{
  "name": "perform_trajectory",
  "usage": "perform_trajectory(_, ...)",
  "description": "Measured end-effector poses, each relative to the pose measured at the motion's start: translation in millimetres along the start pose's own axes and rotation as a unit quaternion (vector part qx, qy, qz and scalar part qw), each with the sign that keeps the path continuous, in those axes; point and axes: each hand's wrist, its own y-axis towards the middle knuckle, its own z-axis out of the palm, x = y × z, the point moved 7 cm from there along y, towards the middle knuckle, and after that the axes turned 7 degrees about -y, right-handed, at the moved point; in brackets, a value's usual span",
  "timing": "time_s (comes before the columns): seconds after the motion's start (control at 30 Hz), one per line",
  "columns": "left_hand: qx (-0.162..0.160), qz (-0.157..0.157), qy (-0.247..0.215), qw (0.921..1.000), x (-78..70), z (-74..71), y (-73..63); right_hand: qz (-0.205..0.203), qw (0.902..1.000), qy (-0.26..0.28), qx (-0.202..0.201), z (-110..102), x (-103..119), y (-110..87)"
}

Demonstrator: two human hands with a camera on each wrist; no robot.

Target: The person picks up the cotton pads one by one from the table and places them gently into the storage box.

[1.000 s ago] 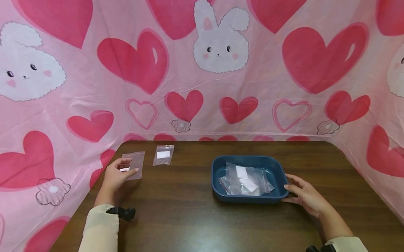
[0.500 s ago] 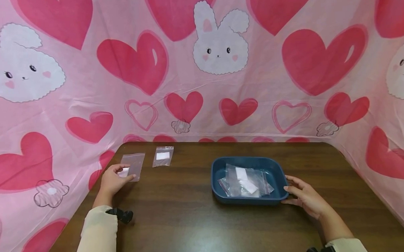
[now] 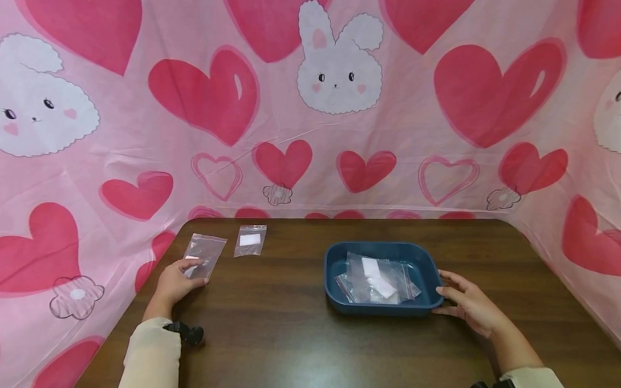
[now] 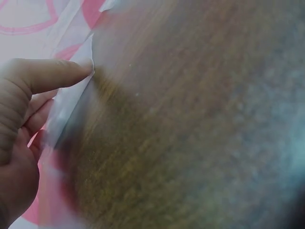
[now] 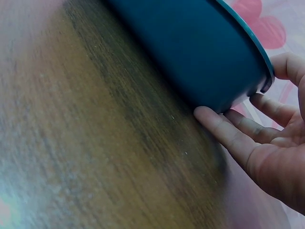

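Observation:
At the left of the head view, my left hand (image 3: 174, 283) pinches the near edge of a clear zip-lock bag (image 3: 210, 250), which is tilted, its far end pointing back and right. In the left wrist view, a fingertip presses the bag's white label (image 4: 75, 105). My right hand (image 3: 473, 307) holds the right end of a blue plastic bin (image 3: 383, 310), with fingers against its end wall and near its rim. Several clear zip-lock bags (image 3: 375, 274) with white labels lie in a loose pile inside the bin.
Another labelled zip-lock bag (image 3: 250, 240) lies flat at the back left of the brown wooden table (image 3: 295, 331). A pink curtain (image 3: 287, 120) with hearts and rabbits hangs behind the table and along its sides.
My left hand has moved slightly toward the near side and now grips the bag, which has turned and lifted a little. The right hand and the bin have stayed in place.

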Motion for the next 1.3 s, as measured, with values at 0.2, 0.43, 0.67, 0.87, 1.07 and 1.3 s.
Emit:
perform_trajectory(0.2,0.009,0.005,0.009,0.9999,-0.3,2.2,-1.3,-0.006,1.0,-0.001,0.001,0.4,0.3,1.6)
perform_trajectory(0.43,-0.008,-0.021,0.014,0.9997,2.8,0.7,-2.6,-0.016,0.9998,0.003,0.011,0.5,1.9,1.9)
perform_trajectory(0.67,-0.056,0.001,0.007,0.9984,0.4,-1.8,-5.0,-0.012,0.9999,0.001,0.01,-0.1,0.4,1.8)
perform_trajectory(0.87,-0.097,0.022,-0.004,0.995,-3.1,-5.7,-6.4,-0.016,0.9998,-0.005,0.012,-0.1,0.4,1.7)
perform_trajectory(1.07,-0.098,0.029,-0.004,0.9947,-8.3,-4.4,-5.3,-0.016,0.9998,-0.008,0.008,-0.4,0.4,1.0)
perform_trajectory(1.3,-0.088,0.018,-0.022,0.9957,-14.6,1.4,-3.6,-0.018,0.9998,-0.008,0.007,0.6,1.6,0.6)
